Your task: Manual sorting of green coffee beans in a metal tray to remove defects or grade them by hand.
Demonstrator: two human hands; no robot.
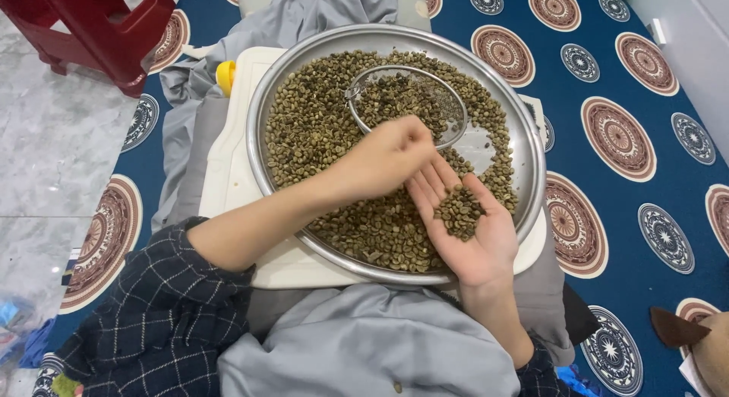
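Note:
A wide round metal tray [262, 108] rests on a white board [228, 177] across my lap, covered with greenish-brown unroasted coffee beans [311, 123]. A small wire-mesh sieve [448, 93] lies on the beans at the far side, with some beans inside. My right hand [474, 237] is palm up over the tray's near right edge, cupping a small pile of beans [459, 212]. My left hand [387, 158] reaches across from the left, fingers pinched together just above the right fingers; whether a bean is between them is hidden.
A blue mat with round patterned medallions [619, 139] covers the floor to the right. A red plastic stool [99, 25] stands at the far left on grey tiles. A yellow object [225, 75] peeks out beside the board. Grey cloth [304, 17] lies beyond the tray.

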